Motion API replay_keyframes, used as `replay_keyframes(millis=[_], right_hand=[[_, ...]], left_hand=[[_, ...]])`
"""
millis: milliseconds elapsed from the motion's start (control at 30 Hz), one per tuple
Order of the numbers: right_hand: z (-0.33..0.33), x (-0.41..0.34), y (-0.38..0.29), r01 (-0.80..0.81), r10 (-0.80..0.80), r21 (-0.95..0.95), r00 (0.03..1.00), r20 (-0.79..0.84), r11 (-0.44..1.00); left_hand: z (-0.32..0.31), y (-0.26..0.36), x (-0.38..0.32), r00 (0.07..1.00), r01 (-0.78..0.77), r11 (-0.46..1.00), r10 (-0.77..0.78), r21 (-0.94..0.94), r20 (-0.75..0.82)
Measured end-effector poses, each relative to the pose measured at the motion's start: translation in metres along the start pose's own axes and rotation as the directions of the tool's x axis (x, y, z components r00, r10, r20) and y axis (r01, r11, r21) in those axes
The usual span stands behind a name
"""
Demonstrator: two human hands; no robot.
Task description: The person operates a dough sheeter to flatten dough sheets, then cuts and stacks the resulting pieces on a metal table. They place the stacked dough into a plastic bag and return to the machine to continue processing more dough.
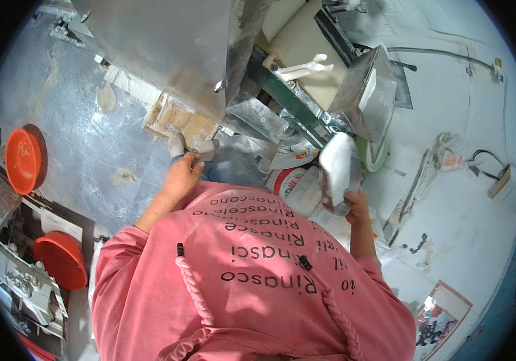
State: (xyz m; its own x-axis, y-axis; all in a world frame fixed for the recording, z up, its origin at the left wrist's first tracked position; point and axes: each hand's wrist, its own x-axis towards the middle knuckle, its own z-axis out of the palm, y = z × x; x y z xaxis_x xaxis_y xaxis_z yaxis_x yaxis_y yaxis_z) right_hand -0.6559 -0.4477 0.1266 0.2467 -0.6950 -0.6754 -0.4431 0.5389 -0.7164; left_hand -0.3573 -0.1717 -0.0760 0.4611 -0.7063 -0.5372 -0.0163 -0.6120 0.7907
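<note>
My right hand (357,208) grips a metal scoop (354,173) by its near end. White powder (338,155) is heaped in the scoop, which is held out beside a green machine frame (280,94). My left hand (183,173) hangs in front of my left thigh, fingers loosely bent and holding nothing I can see. Below the scoop stands a white bag with red print (294,182), partly hidden by the scoop and my body.
A large sheet-metal housing (163,40) fills the space ahead. A wrench-shaped part (307,70) lies by a cream roller (303,40), near a metal box (366,97). Red basins (24,160) (61,266) are at left. A wooden platform (185,119) lies by my feet; a light-green basin (382,151) is at right.
</note>
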Motion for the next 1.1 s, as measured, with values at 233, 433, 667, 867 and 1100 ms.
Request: replay_keyframes(millis=[233, 433, 667, 867, 1100], right_hand=[[0.078, 0.043, 0.024, 0.146, -0.120, -0.064, 0.944, 0.307, 0.987], [0.175, 0.059, 0.028, 0.120, -0.086, -0.060, 0.909, 0.409, 0.991], [0.301, 0.037, 0.016, 0.156, -0.097, -0.055, 0.812, 0.576, 0.986], [0.443, -0.003, -0.004, 0.113, -0.020, -0.138, 0.839, 0.544, 0.984], [0.578, -0.033, -0.024, 0.121, -0.073, -0.038, 0.791, 0.607, 0.992]], left_hand=[[-0.009, 0.022, -0.027, 0.999, 0.005, 1.000, -0.004, 0.016, -0.049], [-0.041, 0.006, -0.058, 0.993, 0.002, 1.000, 0.000, 0.013, -0.120], [-0.100, -0.059, -0.053, 0.992, 0.060, 0.974, -0.083, -0.221, -0.099], [-0.227, -0.115, -0.061, 0.994, 0.016, 0.945, -0.049, -0.327, -0.093], [-0.420, -0.209, -0.084, 0.911, 0.057, 0.938, -0.189, -0.342, -0.366]])
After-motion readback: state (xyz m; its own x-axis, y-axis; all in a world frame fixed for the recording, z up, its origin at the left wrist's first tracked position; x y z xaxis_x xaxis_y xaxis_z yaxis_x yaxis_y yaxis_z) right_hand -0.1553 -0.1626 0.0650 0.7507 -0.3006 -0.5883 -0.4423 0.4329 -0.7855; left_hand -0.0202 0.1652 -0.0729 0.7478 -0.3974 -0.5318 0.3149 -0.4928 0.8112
